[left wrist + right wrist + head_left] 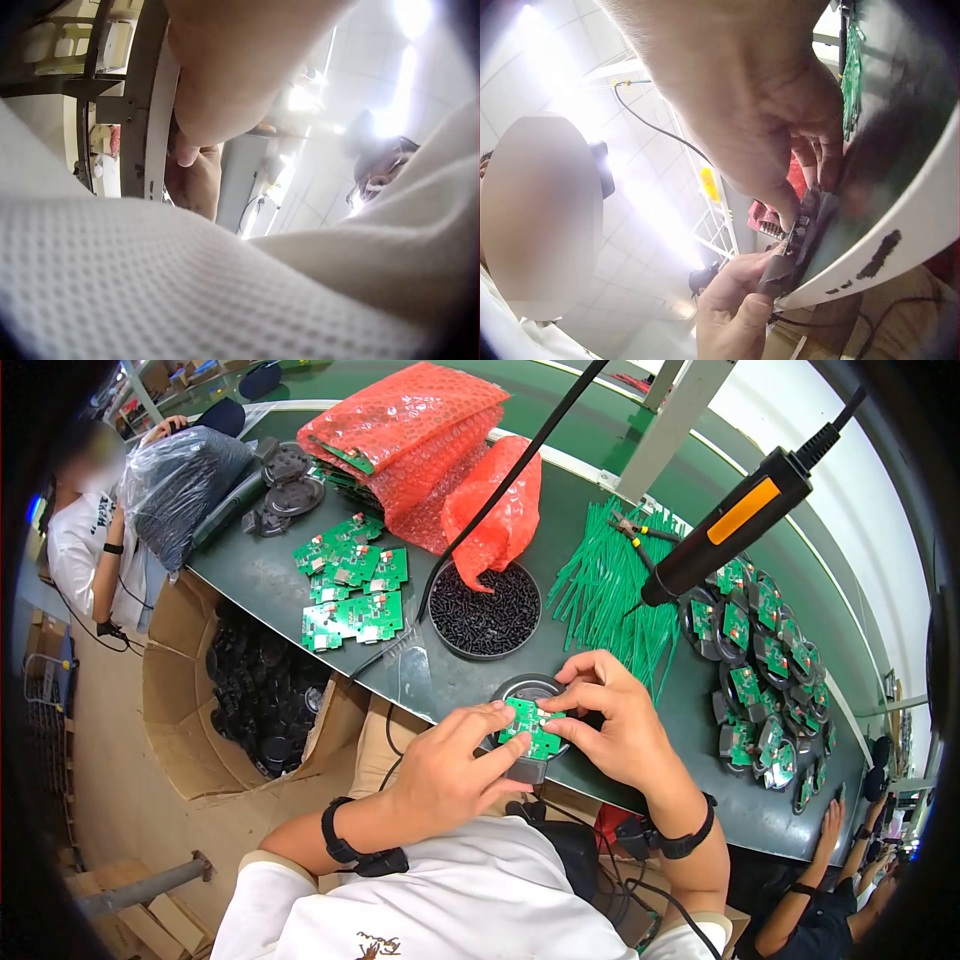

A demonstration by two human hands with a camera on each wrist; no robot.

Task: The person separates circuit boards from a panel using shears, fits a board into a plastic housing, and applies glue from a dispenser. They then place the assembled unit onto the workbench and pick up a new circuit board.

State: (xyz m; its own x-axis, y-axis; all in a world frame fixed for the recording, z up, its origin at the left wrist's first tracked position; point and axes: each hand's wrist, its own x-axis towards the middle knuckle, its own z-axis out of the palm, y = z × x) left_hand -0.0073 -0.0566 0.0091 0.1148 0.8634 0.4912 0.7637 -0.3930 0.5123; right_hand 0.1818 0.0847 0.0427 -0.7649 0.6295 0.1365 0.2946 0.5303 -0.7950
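Left hand (450, 770) has its fingers stretched over the small green printed circuit board (530, 726), with the thumb tucked under the tab of the round black plastic housing (522, 687), so it's pinching the housing. Right hand (610, 725) has curled fingertips nipping the board's far edge. The board sits on top of the housing, right at the near edge of the dark green worktable (440, 680).

Stuff I'd worry about:
- I honestly can't tell from the wrist views whether the board is flat in its seat. If one corner is riding high, pushing down could flex it or crack a solder joint.
- Fingertips are pressing straight on the components, so too much force could knock a part loose.
- The housing is so close to the table edge that a slip of the left thumb could drop the lot off the edge.
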